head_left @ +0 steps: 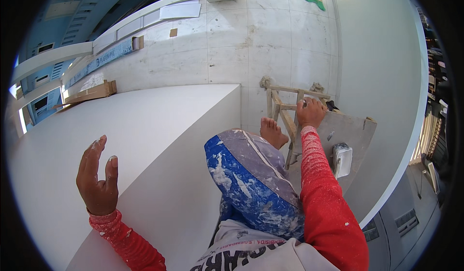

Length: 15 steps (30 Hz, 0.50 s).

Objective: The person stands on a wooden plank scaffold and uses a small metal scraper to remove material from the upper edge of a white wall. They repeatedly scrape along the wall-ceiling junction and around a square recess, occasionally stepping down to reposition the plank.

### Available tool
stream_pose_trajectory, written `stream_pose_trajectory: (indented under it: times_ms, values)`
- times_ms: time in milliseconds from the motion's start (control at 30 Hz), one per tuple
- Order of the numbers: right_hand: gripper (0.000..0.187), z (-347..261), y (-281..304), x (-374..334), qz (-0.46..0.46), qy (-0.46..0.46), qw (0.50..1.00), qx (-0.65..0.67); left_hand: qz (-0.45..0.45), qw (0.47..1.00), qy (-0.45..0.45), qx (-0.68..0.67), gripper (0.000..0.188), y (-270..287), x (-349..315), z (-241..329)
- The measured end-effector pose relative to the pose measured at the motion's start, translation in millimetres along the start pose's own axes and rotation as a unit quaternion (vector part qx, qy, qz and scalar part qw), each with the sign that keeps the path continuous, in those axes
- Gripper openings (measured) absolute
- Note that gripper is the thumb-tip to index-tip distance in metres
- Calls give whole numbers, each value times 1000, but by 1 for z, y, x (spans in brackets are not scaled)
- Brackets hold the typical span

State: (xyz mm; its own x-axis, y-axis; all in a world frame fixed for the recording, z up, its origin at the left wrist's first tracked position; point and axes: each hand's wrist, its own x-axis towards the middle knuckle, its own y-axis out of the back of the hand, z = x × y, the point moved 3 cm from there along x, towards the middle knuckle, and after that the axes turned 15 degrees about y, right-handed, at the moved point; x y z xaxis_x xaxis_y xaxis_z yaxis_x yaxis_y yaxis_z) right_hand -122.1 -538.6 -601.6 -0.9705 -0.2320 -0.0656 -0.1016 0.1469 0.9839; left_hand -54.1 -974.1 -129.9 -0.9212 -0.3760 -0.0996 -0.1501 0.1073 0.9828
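Note:
My left hand (98,180) is raised over the broad white surface at the left, thumb and fingers apart, with nothing in it. White residue marks its fingertips. At the right, my right hand (311,112) has its fingers curled over the edge of a wooden stand (289,121) with a grey board top (345,126). On that board sits a white-smeared rectangular plastic tub (343,160), beside my right forearm. What it contains I cannot make out. Both red sleeves are dusted white.
A white half-height wall (159,126) runs along my left, and another pale wall (382,77) rises at the right. My bare foot (273,133) is beside the stand. Farther off are a green broom (315,1), a cardboard box (92,93) and white panels (180,11) on the dusty tiles.

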Motion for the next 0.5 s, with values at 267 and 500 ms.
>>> stream_pose_trajectory:
  times_ms: [267, 500]
  values:
    - [23, -2, 14, 5, -1, -15, 999, 28, -66, 996, 1, -60, 36, -3, 4, 9]
    - [23, -5, 14, -6, 15, -19, 999, 22, -84, 992, 11, -91, 35, -4, -12, 4]
